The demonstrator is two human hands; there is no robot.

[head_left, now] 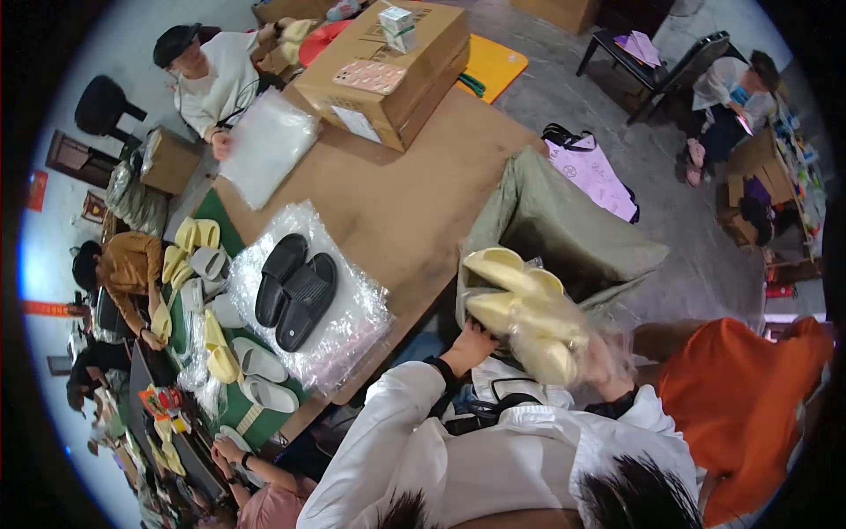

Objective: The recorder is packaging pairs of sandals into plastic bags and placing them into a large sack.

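Beside the brown wooden desk [414, 212], both my hands [471, 339] [604, 361] are gripping pale yellow foam slippers [520, 313], bagging them; sliding fully inside comes next, I judge.

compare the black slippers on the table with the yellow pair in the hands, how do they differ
The black slippers are dark and lie flat on a clear plastic bag on the table, untouched. The yellow slippers are pale, held up off the table between the left hand and right hand. Both are pairs, side by side.

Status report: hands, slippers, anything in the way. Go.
Left hand and right hand gripping bagged yellow slippers. Held over green sack. Nothing in between.
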